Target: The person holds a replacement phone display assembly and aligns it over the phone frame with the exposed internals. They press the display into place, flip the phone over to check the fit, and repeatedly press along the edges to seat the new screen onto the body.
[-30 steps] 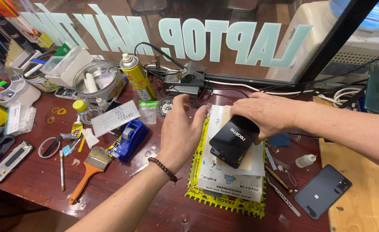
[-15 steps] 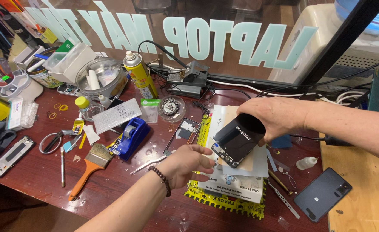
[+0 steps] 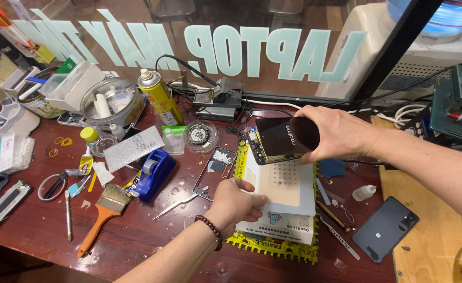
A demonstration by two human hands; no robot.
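Right hand [image 3: 341, 133] is gripping one phone [image 3: 283, 139] above the white pad [image 3: 283, 188]; left hand [image 3: 236, 202], curled, is pressing the pad's near-left edge. One brush [image 3: 102, 212] is lying by the table's [image 3: 152, 236] near edge.

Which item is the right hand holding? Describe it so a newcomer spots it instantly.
Start at the white heating pad box on the yellow mat, mid-table. Just above it the right hand holds a black smartphone, tilted, off the table. Unlike the dark phone lying flat at right, its side shows exposed internals.

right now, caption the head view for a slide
Right hand lifts a phone above a white pad; left hand touches the pad.
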